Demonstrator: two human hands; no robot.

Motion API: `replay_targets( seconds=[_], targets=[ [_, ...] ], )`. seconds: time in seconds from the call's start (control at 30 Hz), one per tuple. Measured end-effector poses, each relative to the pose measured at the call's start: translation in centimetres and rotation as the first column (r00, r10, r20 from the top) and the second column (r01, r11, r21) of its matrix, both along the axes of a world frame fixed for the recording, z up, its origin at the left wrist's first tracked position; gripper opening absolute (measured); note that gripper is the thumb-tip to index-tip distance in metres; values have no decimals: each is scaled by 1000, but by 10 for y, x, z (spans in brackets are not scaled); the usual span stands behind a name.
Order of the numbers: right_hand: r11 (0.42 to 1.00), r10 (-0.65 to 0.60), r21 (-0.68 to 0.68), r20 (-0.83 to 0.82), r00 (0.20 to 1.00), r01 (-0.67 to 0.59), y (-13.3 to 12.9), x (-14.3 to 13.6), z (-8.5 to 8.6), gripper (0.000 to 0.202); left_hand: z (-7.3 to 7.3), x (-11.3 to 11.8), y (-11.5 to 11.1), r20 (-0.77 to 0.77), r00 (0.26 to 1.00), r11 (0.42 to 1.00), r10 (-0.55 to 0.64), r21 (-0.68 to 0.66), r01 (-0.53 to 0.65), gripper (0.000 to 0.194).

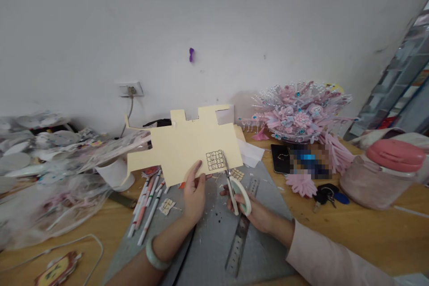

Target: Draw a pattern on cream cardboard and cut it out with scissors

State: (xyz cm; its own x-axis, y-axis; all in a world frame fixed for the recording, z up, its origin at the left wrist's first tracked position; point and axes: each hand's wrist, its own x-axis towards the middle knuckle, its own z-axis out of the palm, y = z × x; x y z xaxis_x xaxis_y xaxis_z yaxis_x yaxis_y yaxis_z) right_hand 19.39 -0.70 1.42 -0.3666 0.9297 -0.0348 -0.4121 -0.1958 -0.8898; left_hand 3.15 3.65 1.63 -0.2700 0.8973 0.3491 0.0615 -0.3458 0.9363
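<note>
My left hand (195,194) pinches the lower edge of a large cream card (184,147) with notched, cut-out edges. A small drawn grid of circles (215,160) lies near the card's lower right. My right hand (246,205) is closed around white-handled scissors (240,196), whose blades meet the card just right of the grid. Beneath my hands, a metal ruler (238,246) rests on a grey mat (211,254). Small patterned paper pieces (166,206) lie on the mat, one left of my left hand.
Markers (144,210) lie at left beside a white cup (117,174) and plastic-wrapped items (60,205). At right are a pink beaded headdress (301,114), a black phone-like object (280,159), keys (326,194) and a pink-lidded jar (382,178). A wall (228,18) stands behind.
</note>
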Motion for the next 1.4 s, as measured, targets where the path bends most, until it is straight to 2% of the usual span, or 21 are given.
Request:
replay_targets(
  seconds=[0.73, 1.07, 1.4],
  targets=[
    [1000, -26, 10, 75, 997, 25, 3, -2, -2, 39, 0, 1, 1, 53, 998, 1000, -19, -15, 20, 42],
    [1000, -24, 22, 98, 995, 22, 1, -3, 0, 37, 1, 1, 0, 30, 999, 1000, -19, -11, 19, 43],
    [1000, -30, 3, 41, 999, 30, 2, -5, 0, 38, 1, 1, 0, 59, 998, 999, -33, -29, 35, 45]
  ],
)
